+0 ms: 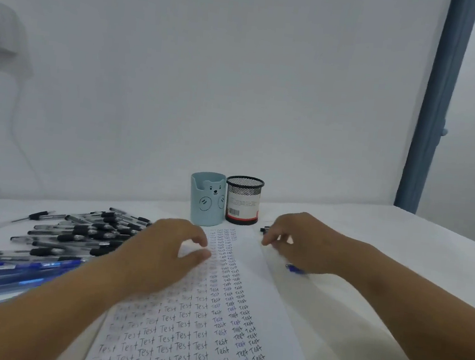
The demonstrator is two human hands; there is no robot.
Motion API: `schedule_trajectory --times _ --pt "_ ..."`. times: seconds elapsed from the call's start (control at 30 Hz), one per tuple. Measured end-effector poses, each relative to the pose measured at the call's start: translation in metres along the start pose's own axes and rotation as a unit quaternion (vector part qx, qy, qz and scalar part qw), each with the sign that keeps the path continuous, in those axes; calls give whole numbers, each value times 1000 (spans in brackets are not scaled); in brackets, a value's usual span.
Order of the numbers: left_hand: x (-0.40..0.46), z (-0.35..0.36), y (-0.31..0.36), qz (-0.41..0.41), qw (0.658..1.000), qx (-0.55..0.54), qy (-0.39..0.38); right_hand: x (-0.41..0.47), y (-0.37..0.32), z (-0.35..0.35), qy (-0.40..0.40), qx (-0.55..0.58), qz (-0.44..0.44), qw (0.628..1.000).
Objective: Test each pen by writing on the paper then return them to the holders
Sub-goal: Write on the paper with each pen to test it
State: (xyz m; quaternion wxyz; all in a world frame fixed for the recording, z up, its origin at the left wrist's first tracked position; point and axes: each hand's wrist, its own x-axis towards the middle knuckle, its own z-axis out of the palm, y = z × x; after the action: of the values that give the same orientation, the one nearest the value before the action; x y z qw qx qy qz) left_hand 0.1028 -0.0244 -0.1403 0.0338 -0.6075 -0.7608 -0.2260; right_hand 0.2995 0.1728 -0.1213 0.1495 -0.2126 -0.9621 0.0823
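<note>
While a white wall [241,77] fills the upper view and a blue-grey post [434,112] stands at the right, a table under a white cloth [400,241] spreads across the lower part. On it, running from the near edge toward the far side, lies a long sheet of paper [274,315] covered in columns of the handwritten word "Test" in black and blue ink. To the left of the paper lies a broad heap of pens: black-grip pens [87,231] farther back and blue pens [15,273] nearer the edge. At the far end of the paper two holders stand touching side by side and upright: a pale blue cup with a bear face [206,198] on the left and a black mesh cup [243,200] with a barcode label on the right. The left hand [164,254] hovers over the left part of the paper, thumb and forefinger curved toward each other with a gap between, holding nothing visible. The right hand [303,242] sits just off the paper's right edge, fingers curled downward; whether it grips anything I cannot tell. A blue pen tip [294,268] shows under its wrist, and a small black pen end [265,229] lies just beyond its fingertips.
</note>
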Motion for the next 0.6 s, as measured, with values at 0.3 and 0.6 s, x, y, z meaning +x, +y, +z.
schedule_trajectory --times 0.3,0.6 --pt "-31 -64 -65 -54 997 45 -22 38 -94 35 -64 14 -107 992" --pt "-47 -59 -89 6 997 78 -22 40 -80 60 -27 57 -103 993"
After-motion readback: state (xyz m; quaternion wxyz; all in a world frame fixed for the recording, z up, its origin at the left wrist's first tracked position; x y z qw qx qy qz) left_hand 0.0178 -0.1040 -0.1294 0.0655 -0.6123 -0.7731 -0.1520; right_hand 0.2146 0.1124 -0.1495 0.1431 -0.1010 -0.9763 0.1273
